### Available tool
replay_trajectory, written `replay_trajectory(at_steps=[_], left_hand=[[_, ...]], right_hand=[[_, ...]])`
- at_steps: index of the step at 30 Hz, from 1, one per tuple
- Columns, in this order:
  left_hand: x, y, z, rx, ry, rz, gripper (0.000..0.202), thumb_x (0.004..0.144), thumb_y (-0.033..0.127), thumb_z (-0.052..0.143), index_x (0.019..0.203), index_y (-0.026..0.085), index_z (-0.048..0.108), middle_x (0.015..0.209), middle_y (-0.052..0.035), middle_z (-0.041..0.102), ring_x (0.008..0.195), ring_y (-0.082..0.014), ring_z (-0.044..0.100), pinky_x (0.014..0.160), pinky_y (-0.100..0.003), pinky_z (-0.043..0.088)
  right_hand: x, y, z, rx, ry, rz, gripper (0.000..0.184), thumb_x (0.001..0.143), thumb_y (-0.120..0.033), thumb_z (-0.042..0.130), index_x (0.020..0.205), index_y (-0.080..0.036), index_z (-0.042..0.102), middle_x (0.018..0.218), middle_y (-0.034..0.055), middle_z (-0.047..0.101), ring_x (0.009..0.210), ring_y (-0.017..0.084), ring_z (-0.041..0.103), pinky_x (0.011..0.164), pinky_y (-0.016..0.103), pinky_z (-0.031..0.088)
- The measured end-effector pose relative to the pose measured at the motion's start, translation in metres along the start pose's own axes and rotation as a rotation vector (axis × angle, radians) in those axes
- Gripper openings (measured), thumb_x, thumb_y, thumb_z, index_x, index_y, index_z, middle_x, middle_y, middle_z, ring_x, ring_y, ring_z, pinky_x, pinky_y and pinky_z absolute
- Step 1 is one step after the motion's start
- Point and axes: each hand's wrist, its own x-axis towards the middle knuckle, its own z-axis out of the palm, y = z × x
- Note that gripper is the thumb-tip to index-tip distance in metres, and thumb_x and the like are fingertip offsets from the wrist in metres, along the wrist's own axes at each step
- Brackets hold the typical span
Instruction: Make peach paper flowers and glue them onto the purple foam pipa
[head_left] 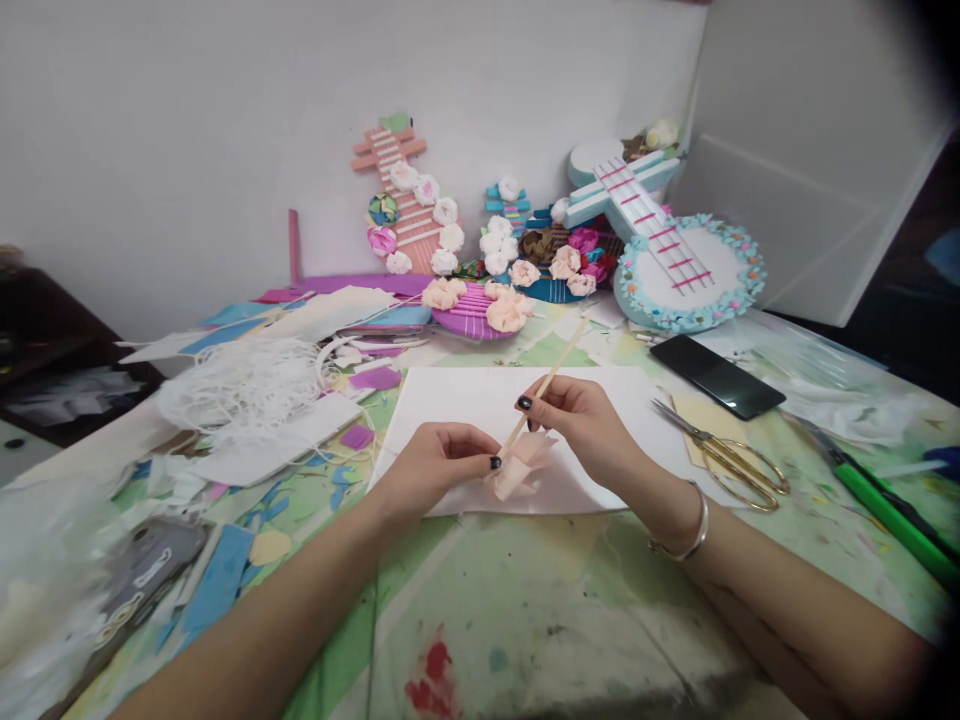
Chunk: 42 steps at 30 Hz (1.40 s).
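Observation:
Over a white paper sheet [442, 400], my left hand [442, 465] pinches the lower end of a thin wooden stick [559, 362] together with a strip of peach crepe paper [517, 470]. The crumpled strip hangs below the stick, between the two hands. Fingers and thumb of my right hand [574, 415] are closed round the middle of the stick, which slants up and to the right. Whether the paper is fixed to the stick I cannot tell. Dark polish shows on the nails, and a bangle [697, 520] circles the right wrist.
Gold-handled scissors [739, 465], a black phone [716, 375] and a green-handled cutter [892, 515] lie at right. Tangled white cord [247, 390] and paper scraps cover the left. Flower-decorated instrument models, including a light blue one [686, 265], stand along the back wall.

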Motion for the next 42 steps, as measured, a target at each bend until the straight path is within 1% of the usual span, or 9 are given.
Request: replay_trajectory(at_steps=[5, 10, 14, 21, 27, 30, 34, 42], left_hand=[[0.000, 0.001, 0.000, 0.014, 0.005, 0.022, 0.013, 0.065, 0.024, 0.074, 0.074, 0.015, 0.071, 0.072, -0.0033, 0.071, 0.065, -0.0142, 0.062, 0.061, -0.023, 0.043], [0.000, 0.001, 0.000, -0.004, -0.007, 0.038, 0.012, 0.066, 0.023, 0.074, 0.073, 0.015, 0.070, 0.071, -0.0020, 0.070, 0.065, -0.0132, 0.061, 0.061, -0.022, 0.042], [0.000, 0.000, -0.003, -0.020, -0.029, 0.024, 0.012, 0.066, 0.022, 0.074, 0.074, 0.015, 0.069, 0.072, -0.0017, 0.069, 0.066, -0.0123, 0.061, 0.063, -0.022, 0.042], [0.001, -0.002, -0.007, -0.080, -0.046, -0.011, 0.014, 0.063, 0.020, 0.076, 0.074, 0.015, 0.069, 0.069, -0.0013, 0.068, 0.063, -0.0122, 0.060, 0.061, -0.023, 0.041], [0.003, -0.004, -0.009, -0.193, -0.092, -0.032, 0.015, 0.060, 0.018, 0.078, 0.072, 0.014, 0.070, 0.068, -0.0014, 0.067, 0.062, -0.0118, 0.059, 0.061, -0.023, 0.042], [0.003, -0.006, -0.010, -0.255, -0.129, -0.048, 0.016, 0.058, 0.017, 0.079, 0.070, 0.013, 0.069, 0.065, -0.0012, 0.066, 0.059, -0.0106, 0.058, 0.058, -0.022, 0.041], [0.004, -0.007, -0.011, -0.276, -0.164, -0.064, 0.017, 0.057, 0.016, 0.080, 0.069, 0.013, 0.068, 0.060, -0.0014, 0.065, 0.053, -0.0091, 0.055, 0.051, -0.020, 0.037], [0.004, -0.005, -0.009, -0.306, -0.171, -0.091, 0.021, 0.053, 0.014, 0.082, 0.065, 0.012, 0.065, 0.059, -0.0012, 0.063, 0.055, -0.0082, 0.055, 0.052, -0.017, 0.037]], right_hand=[[0.001, 0.000, 0.000, 0.016, -0.003, -0.009, 0.021, 0.071, -0.033, 0.072, 0.075, -0.014, 0.063, 0.060, -0.0020, 0.058, 0.057, 0.009, 0.051, 0.056, 0.023, 0.039], [0.002, 0.001, 0.000, 0.067, -0.014, -0.014, 0.020, 0.071, -0.029, 0.072, 0.077, -0.015, 0.061, 0.062, -0.0022, 0.058, 0.058, 0.010, 0.052, 0.057, 0.024, 0.040], [0.002, 0.001, -0.001, 0.092, -0.037, -0.019, 0.020, 0.071, -0.029, 0.072, 0.077, -0.015, 0.059, 0.061, -0.0024, 0.057, 0.059, 0.010, 0.053, 0.059, 0.024, 0.040], [0.001, 0.004, -0.001, 0.121, -0.081, -0.034, 0.021, 0.071, -0.030, 0.072, 0.078, -0.016, 0.058, 0.064, -0.0022, 0.057, 0.061, 0.010, 0.053, 0.059, 0.025, 0.041], [0.001, 0.005, -0.003, 0.140, -0.098, -0.051, 0.020, 0.072, -0.029, 0.072, 0.078, -0.016, 0.058, 0.064, -0.0023, 0.057, 0.060, 0.010, 0.053, 0.058, 0.025, 0.042], [0.000, 0.005, -0.002, 0.148, -0.117, -0.064, 0.019, 0.073, -0.028, 0.072, 0.080, -0.016, 0.058, 0.065, -0.0020, 0.057, 0.061, 0.010, 0.053, 0.058, 0.025, 0.041], [-0.001, 0.005, -0.002, 0.151, -0.158, -0.084, 0.017, 0.076, -0.028, 0.070, 0.080, -0.016, 0.058, 0.069, -0.0019, 0.056, 0.063, 0.010, 0.052, 0.060, 0.024, 0.041], [-0.002, 0.003, -0.002, 0.178, -0.219, -0.106, 0.013, 0.078, -0.025, 0.068, 0.079, -0.016, 0.058, 0.071, -0.0022, 0.055, 0.065, 0.009, 0.051, 0.062, 0.023, 0.040]])
